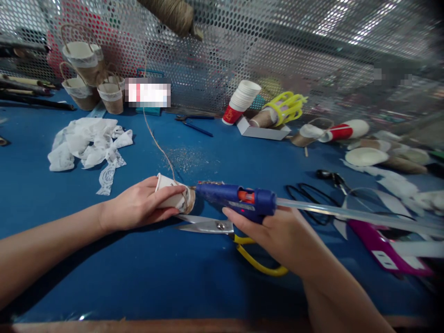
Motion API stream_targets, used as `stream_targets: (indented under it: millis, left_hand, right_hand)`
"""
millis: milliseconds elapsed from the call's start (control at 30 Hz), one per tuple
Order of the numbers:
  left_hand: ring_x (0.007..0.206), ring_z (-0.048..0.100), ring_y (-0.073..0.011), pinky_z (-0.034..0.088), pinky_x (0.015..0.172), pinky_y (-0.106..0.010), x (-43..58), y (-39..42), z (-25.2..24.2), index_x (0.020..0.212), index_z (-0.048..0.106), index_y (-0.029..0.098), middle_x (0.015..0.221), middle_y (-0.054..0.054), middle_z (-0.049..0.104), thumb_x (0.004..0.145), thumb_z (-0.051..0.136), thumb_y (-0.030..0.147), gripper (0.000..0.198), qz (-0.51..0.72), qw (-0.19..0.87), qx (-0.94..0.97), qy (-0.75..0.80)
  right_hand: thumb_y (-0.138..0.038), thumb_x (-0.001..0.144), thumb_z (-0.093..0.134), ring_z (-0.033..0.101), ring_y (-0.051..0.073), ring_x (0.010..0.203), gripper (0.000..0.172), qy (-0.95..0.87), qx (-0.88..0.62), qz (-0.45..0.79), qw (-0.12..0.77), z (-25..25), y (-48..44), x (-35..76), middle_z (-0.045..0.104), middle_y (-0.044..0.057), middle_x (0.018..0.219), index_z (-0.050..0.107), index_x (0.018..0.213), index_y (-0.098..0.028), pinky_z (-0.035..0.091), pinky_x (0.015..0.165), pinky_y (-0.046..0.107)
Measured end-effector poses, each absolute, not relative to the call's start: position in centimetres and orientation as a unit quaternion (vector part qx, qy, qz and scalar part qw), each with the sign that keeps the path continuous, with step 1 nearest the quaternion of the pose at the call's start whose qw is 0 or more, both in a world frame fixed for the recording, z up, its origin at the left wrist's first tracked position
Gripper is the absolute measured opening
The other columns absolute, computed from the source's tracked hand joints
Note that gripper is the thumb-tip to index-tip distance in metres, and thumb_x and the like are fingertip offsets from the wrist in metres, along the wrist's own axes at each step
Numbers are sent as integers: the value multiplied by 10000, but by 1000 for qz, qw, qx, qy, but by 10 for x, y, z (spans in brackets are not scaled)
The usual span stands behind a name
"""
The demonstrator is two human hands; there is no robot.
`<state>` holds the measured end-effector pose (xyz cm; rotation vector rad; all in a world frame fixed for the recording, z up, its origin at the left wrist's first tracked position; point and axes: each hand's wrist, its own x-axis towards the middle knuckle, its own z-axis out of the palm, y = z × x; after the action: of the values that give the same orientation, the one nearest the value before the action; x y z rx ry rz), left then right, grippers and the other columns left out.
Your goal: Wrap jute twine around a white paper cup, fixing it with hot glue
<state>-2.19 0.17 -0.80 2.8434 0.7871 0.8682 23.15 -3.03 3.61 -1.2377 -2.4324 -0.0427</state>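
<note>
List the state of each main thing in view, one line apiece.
White paper cup with twine, tipped sideways in the left hand
Blue plastic glue gun, held in the right hand, clear stick inserted
Yellow-handled metal scissors, lying with blades apart
Blue-handled metal pliers, lying, handles apart
White lace ribbon, crumpled in a heap
Red-and-white paper cup stack, nested, leaning
Brown lace-rimmed cups with twine handles, upright

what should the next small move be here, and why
Probably squeeze a small dab of glue onto the cup, beside the twine: the right hand holds the glue gun with its nozzle right at the cup's bottom end, the left hand grips the cup, and the twine runs down to it. Whether the nozzle touches is hard to tell.
</note>
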Motion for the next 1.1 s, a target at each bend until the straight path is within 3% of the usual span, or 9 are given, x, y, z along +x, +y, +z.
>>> stream_targets:
  millis: [233, 433, 667, 900, 1100]
  left_hand:
    - [796, 591, -188, 527, 675, -307, -22, 2, -8, 1107, 431, 90, 929, -139, 634, 843, 456, 255, 312, 292, 39, 922, 252]
    - [795, 593, -190, 524, 676, -308, -22, 2, -8, 1112, 421, 86, 933, -143, 633, 835, 471, 241, 321, 287, 44, 922, 257]
    - [726, 594, -169, 518, 620, -277, -21, 2, -7, 1101, 429, 89, 889, -124, 635, 843, 455, 257, 309, 293, 28, 919, 263]
    - [737, 596, -167, 509, 631, -267, -23, 3, -9, 1117, 426, 97, 875, -112, 647, 849, 453, 284, 328, 295, 53, 914, 272]
    - [760, 596, -164, 508, 653, -269, -25, 5, -12, 1125, 427, 107, 928, -109, 641, 842, 466, 297, 343, 289, 72, 910, 290]
  right_hand:
    - [-361, 857, 353, 477, 141, 463, 401, -857, -478, 35, 189, 42, -33, 231, 489, 2, 468, 566, 548, -216, 379, 495, 273]
    - [-336, 838, 398, 487, 141, 463, 308, -842, -504, 84, 172, 49, -36, 227, 521, 6, 516, 517, 579, -218, 413, 490, 271]
    - [-329, 829, 379, 568, 205, 592, 308, -850, -499, 60, 159, 49, -38, 226, 589, 46, 591, 562, 612, -209, 452, 603, 332]
    - [-360, 837, 350, 592, 191, 584, 330, -853, -487, 48, 179, 49, -41, 227, 605, 41, 586, 595, 658, -230, 472, 586, 303]
    - [-421, 840, 328, 611, 250, 778, 380, -853, -489, 6, 179, 37, -47, 233, 637, 85, 711, 639, 733, -230, 485, 682, 363]
